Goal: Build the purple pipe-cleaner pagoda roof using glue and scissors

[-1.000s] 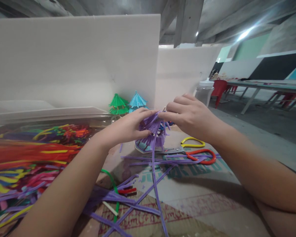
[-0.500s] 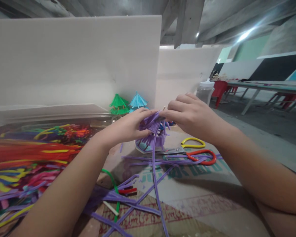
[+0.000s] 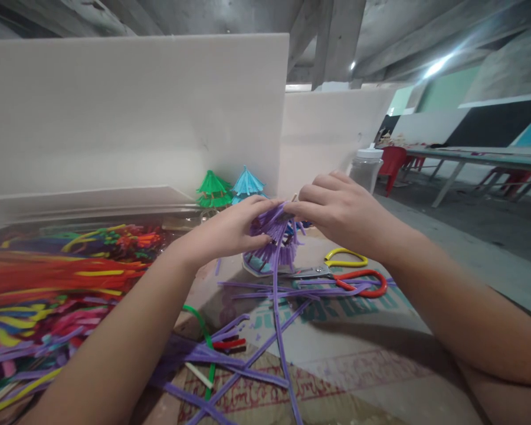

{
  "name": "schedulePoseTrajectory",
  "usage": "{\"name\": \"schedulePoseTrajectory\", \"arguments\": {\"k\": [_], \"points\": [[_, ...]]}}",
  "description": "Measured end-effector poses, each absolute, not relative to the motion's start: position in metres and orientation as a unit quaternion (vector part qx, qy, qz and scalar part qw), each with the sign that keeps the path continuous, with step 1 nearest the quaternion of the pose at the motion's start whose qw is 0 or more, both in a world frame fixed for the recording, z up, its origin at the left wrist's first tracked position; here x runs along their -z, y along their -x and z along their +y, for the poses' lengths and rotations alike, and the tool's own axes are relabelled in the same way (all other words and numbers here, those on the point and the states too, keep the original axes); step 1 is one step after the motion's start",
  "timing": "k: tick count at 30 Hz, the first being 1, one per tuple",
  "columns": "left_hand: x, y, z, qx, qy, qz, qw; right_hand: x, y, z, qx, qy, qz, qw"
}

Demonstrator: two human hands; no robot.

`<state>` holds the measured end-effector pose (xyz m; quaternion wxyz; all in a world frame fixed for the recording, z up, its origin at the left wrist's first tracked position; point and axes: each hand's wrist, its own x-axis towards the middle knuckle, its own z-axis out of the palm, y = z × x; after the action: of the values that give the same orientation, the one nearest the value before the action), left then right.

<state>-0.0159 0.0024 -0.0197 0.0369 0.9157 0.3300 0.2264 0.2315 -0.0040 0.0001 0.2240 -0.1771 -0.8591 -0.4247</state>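
Observation:
A small tiered model of purple pipe cleaners (image 3: 285,255) stands in front of me, its upper part between my hands. My left hand (image 3: 241,223) is closed on the left side of its purple roof, thumb below and fingers above. At the top, my right hand (image 3: 331,203) pinches near the peak, where a pale stick end (image 3: 295,197) pokes up; its fingertips are partly hidden. One long purple pipe cleaner (image 3: 279,336) hangs from the roof toward me. Scissors (image 3: 356,278) with a yellow and a red handle lie right of the model, over loose purple pipe cleaners.
Green (image 3: 211,188) and light blue (image 3: 246,182) roofed models stand at the back. A bin of coloured pipe cleaners (image 3: 66,268) fills the left. Loose purple stems (image 3: 212,354) and a green one (image 3: 201,321) lie in front. A lidded plastic bottle (image 3: 366,168) stands behind my right hand.
The view has shifted very slightly. Both hands keep their hold on the purple model, and I see no clear movement of it.

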Motion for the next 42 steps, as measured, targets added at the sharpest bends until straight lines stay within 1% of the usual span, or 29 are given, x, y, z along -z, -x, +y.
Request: {"name": "schedulePoseTrajectory", "arguments": {"k": [28,42], "points": [[0.0158,0.0129,-0.0035,-0.217,-0.918,0.331,0.043,-0.0001,-0.2334,-0.0026,0.428,0.171,-0.858,0.228],[0.0177,0.0154,-0.0009,-0.226,-0.918,0.323,0.043,0.0017,-0.2318,-0.0017,0.426,0.169,-0.855,0.244]]}}
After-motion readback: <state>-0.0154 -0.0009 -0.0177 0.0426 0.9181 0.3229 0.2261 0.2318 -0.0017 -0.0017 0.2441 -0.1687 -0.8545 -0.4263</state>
